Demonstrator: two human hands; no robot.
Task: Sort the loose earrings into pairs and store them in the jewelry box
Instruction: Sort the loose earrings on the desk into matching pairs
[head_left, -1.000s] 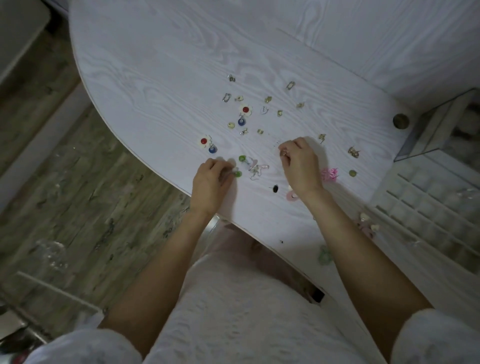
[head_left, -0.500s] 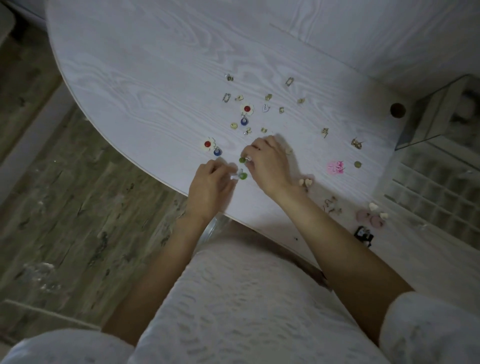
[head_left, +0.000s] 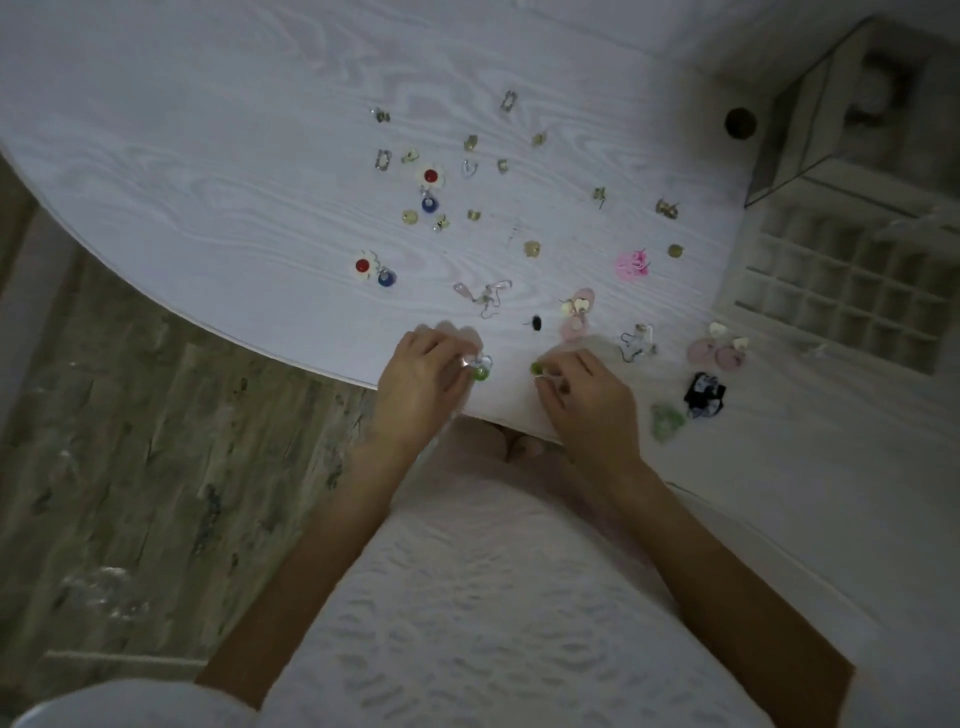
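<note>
Head view: we see both hands at the near edge of the white wood-grain table (head_left: 208, 171). Left hand (head_left: 415, 384) has fingers curled, pinching a small green-bead earring (head_left: 480, 370) w/ a clear loop at its tip. Right hand (head_left: 587, 400) is curled too, pinching a matching green bead earring (head_left: 536, 369); the two beads sit near each other, apart, just above the tabletop.

Rest of the loose earrings lie spread over the table: two white flower pcs w/ red centre and blue drop (head_left: 430, 179) (head_left: 370, 267), many small gold studs (head_left: 532, 248) farther back, a bright pink one (head_left: 632, 265), pale pink discs (head_left: 714, 352), a black one (head_left: 704, 395), a blurry green one (head_left: 666, 421).

Jewelry box (head_left: 852, 291) stands at far right, lid up, grid of small compartments showing; contents too dim to tell.
</note>
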